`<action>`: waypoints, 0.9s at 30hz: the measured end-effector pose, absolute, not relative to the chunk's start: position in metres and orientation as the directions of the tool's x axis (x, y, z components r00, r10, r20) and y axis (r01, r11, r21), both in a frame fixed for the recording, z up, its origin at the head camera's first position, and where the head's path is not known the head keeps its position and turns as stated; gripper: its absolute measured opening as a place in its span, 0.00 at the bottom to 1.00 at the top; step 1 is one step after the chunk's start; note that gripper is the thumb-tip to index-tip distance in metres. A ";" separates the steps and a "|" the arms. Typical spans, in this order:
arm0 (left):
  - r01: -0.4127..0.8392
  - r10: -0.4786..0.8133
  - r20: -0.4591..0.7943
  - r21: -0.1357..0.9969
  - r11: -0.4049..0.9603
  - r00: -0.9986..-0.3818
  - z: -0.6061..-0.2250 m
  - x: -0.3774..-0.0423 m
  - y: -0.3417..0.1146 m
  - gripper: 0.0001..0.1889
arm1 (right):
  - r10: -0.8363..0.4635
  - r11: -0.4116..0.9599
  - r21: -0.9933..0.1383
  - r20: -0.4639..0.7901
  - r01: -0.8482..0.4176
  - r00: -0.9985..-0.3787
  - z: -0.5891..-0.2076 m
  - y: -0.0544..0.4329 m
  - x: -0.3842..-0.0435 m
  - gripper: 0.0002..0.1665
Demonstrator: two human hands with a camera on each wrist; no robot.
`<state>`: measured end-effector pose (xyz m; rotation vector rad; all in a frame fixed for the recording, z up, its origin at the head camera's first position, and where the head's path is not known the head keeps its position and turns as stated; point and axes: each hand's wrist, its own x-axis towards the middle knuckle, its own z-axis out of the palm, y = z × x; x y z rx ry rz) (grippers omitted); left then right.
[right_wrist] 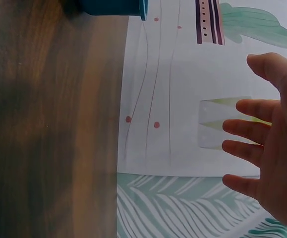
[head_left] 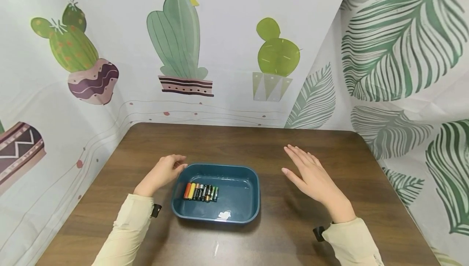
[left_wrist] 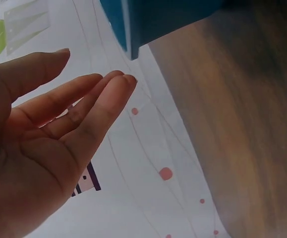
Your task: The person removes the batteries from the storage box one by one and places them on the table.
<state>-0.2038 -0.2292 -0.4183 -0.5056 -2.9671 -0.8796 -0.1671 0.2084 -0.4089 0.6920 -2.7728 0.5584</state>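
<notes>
A blue rectangular tray (head_left: 238,192) sits on the table, and a row of several batteries (head_left: 200,192) lies side by side in its left part. Orange, yellow, black and green ones can be made out. Beside the tray's upper left corner is my left hand (head_left: 165,172), its fingers loosely bent. The left wrist view shows this hand (left_wrist: 59,119) holding nothing, a little apart from the tray wall (left_wrist: 168,17). To the right of the tray my right hand (head_left: 313,176) hovers over the table with straight fingers and nothing in it, as the right wrist view confirms.
The brown wooden table (head_left: 234,139) has rounded far corners. Behind it and at both sides hangs a white cloth (head_left: 231,46) printed with cacti and leaves. A glossy light reflection lies on the tabletop in front of the tray.
</notes>
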 end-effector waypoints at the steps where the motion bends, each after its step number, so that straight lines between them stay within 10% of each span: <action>1: 0.307 0.309 0.089 0.533 0.788 -0.947 -0.419 -0.204 -0.230 0.16 | -0.404 0.816 -0.306 0.304 -0.490 -0.863 -0.409 0.208 -0.167 0.39; 27: 0.117 0.261 -0.111 0.682 0.722 -0.959 -0.432 -0.215 -0.239 0.09 | -0.421 0.816 -0.304 0.272 -0.492 -0.866 -0.417 0.205 -0.167 0.39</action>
